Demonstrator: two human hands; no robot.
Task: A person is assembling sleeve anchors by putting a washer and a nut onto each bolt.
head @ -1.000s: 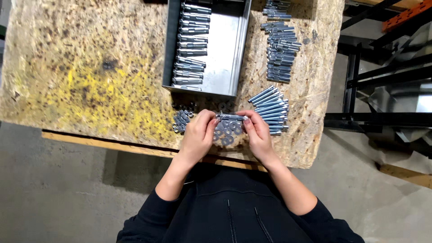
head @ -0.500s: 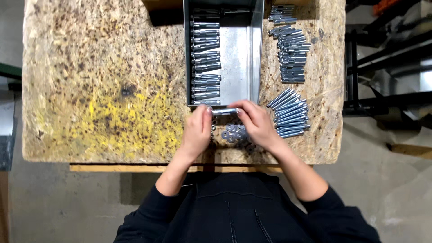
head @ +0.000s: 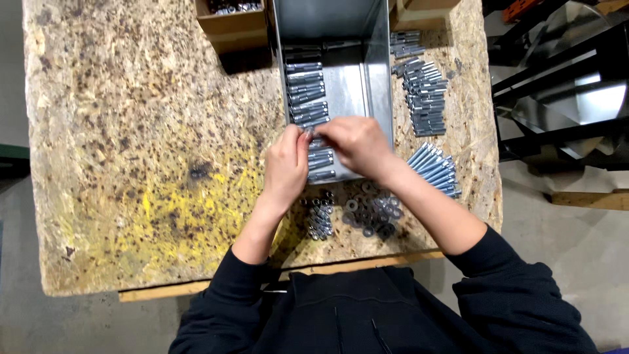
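Now I see both hands, left hand (head: 286, 159) and right hand (head: 352, 143), pinching one bolt (head: 312, 134) over the metal tray (head: 377, 78), its axis lying crosswise.

Black zip-front top, 2 sleeves pushed up; bare hands.

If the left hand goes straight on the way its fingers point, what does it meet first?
Probably the row of bolts in the metal tray, just beyond the left hand; depth is unclear.

I see a row of grey threaded steel bolts (head: 306, 98) lying crosswise, stacked along the left side inside the open grey sheet-metal tray (head: 375, 85). The tray sits lengthwise on the board.
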